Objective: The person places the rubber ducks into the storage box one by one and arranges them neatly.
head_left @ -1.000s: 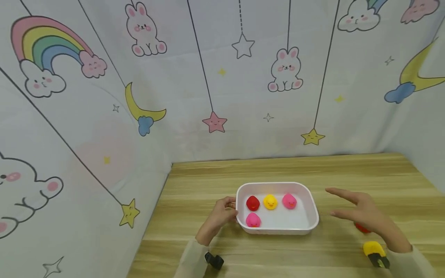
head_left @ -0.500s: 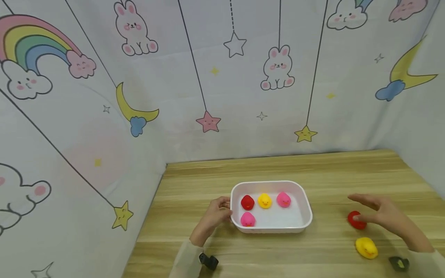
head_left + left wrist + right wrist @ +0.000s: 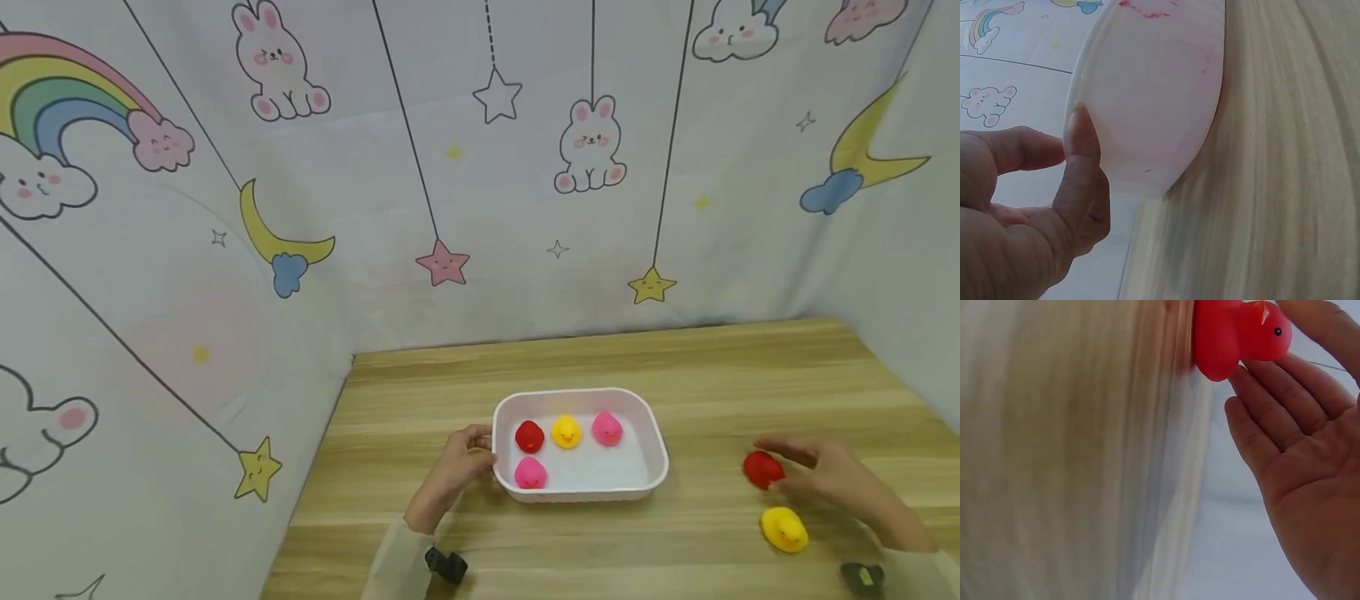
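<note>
At the left end of a white plastic tray [image 3: 600, 495], my left hand [image 3: 454, 467] grips the rim. In the left wrist view its thumb [image 3: 1082, 137] lies along the tray's outer wall and the index finger meets the rim. A red rubber duck [image 3: 761, 471] sits on the table at right. My right hand [image 3: 843, 479] is around it, thumb on the near side and fingers on the far side. The right wrist view shows those fingers [image 3: 1272, 406] fairly straight beside the duck, the thumb close to its head.
Inside the tray are a red duck [image 3: 529, 437], a yellow duck [image 3: 566, 432] and two pink ducks, one at the back [image 3: 607, 429] and one in front [image 3: 531, 473]. Another yellow duck [image 3: 784, 529] lies on the wooden table [image 3: 600, 550] just nearer than my right hand. A printed curtain [image 3: 517, 208] hangs behind.
My right hand has moved right and down from beside the tray to the red duck, its thumb and fingers drawing nearer together. The left hand keeps its place at the tray.
</note>
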`<control>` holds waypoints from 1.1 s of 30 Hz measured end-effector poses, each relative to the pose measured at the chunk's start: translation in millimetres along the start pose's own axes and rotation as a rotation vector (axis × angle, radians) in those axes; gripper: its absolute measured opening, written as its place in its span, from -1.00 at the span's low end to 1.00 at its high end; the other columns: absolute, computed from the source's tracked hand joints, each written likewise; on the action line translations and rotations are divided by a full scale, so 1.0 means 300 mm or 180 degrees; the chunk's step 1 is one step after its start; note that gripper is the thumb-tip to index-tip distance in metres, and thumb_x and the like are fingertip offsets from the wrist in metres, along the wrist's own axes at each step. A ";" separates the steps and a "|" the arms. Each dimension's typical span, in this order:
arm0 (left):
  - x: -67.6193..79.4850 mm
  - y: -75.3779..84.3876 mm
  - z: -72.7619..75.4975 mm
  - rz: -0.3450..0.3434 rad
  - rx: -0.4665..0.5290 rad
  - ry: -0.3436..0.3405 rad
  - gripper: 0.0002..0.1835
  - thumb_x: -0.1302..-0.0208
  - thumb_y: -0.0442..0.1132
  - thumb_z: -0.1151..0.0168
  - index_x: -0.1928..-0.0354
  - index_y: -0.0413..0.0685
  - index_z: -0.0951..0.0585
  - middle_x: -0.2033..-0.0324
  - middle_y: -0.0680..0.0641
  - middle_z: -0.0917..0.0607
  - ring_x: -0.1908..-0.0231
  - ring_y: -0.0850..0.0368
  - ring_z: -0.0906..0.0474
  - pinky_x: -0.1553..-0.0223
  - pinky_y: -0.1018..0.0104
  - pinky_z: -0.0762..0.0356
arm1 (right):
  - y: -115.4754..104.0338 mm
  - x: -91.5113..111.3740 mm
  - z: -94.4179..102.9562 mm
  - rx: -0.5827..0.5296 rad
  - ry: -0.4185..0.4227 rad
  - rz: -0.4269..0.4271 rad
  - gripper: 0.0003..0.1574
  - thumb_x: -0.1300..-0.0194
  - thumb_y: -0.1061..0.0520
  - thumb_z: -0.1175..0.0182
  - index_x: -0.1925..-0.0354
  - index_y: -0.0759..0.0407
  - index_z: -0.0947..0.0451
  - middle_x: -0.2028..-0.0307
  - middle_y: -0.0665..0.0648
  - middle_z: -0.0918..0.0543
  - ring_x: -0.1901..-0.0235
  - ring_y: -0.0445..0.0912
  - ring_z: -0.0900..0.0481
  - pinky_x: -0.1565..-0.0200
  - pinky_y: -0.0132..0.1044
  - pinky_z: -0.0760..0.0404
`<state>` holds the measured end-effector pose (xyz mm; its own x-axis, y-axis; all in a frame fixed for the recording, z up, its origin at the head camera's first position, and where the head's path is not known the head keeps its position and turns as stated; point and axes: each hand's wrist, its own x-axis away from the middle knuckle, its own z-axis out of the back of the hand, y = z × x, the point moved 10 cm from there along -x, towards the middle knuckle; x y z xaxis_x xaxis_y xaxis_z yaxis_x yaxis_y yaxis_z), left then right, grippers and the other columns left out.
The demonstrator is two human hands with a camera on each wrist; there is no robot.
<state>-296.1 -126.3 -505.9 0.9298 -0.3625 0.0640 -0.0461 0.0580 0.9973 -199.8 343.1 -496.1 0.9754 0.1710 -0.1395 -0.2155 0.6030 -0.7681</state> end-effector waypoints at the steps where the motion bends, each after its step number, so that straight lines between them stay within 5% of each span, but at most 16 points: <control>1: 0.000 -0.002 0.000 -0.0001 0.0000 -0.0013 -0.45 -0.07 -0.57 -0.11 -0.17 -0.69 -0.38 0.27 -0.23 -0.51 0.44 0.17 -0.50 0.44 0.38 -0.67 | -0.002 -0.004 -0.004 0.0000 -0.0026 0.0045 -0.29 -0.02 0.27 -0.53 -0.15 0.44 -0.57 -0.08 -0.17 -0.67 -0.04 -0.54 -0.45 0.05 -0.70 -0.48; 10: 0.001 -0.012 0.002 -0.0011 0.0060 -0.0025 -0.46 -0.08 -0.57 -0.11 -0.16 -0.69 -0.37 0.27 -0.22 -0.52 0.44 0.19 -0.50 0.43 0.41 -0.66 | -0.007 -0.031 -0.015 -0.0161 -0.0118 0.0319 -0.32 0.02 0.39 -0.50 -0.09 0.59 -0.53 -0.04 -0.26 -0.65 -0.03 -0.53 -0.47 0.06 -0.70 -0.50; 16: -0.001 -0.009 0.001 -0.0032 0.0066 -0.0028 -0.44 -0.06 -0.57 -0.11 -0.17 -0.71 -0.36 0.27 -0.23 -0.53 0.46 0.20 -0.52 0.41 0.35 -0.70 | -0.032 -0.044 -0.009 0.0199 -0.0173 -0.0049 -0.29 -0.07 0.19 -0.53 -0.17 0.42 -0.57 -0.07 0.15 -0.70 0.00 -0.58 -0.42 0.13 -0.62 -0.54; 20: -0.006 -0.006 0.001 -0.0063 0.0045 -0.0033 -0.43 -0.06 -0.57 -0.10 -0.17 -0.72 -0.35 0.26 -0.26 -0.53 0.45 0.19 -0.52 0.39 0.30 -0.72 | -0.083 -0.066 0.006 0.0430 -0.0183 -0.0207 -0.24 -0.09 0.08 -0.53 -0.21 0.34 -0.57 -0.10 0.31 -0.66 0.01 -0.60 -0.39 0.17 -0.50 -0.60; 23: -0.008 -0.007 0.001 -0.0061 0.0039 -0.0028 -0.44 -0.06 -0.58 -0.11 -0.16 -0.72 -0.35 0.27 -0.27 -0.53 0.45 0.19 -0.52 0.40 0.30 -0.72 | -0.142 -0.092 0.005 0.0475 -0.0194 -0.0068 -0.23 -0.08 0.09 -0.53 -0.22 0.35 -0.56 -0.11 0.34 -0.65 0.00 -0.58 -0.41 0.15 -0.45 -0.64; 33: -0.007 0.003 0.001 -0.0039 0.0006 0.0007 -0.45 -0.05 -0.59 -0.13 -0.15 -0.69 -0.39 0.28 -0.19 -0.53 0.45 0.20 -0.52 0.42 0.35 -0.70 | -0.344 -0.192 -0.037 0.0698 -0.0223 0.0251 -0.27 -0.07 0.01 -0.55 -0.19 0.20 -0.63 -0.09 0.20 -0.69 -0.06 -0.46 -0.47 0.00 -0.40 -0.61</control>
<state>-298.2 -125.8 -505.1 0.9310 -0.3612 0.0519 -0.0355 0.0519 0.9980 -233.3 262.3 -415.8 0.9511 0.2732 -0.1439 -0.3033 0.7390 -0.6015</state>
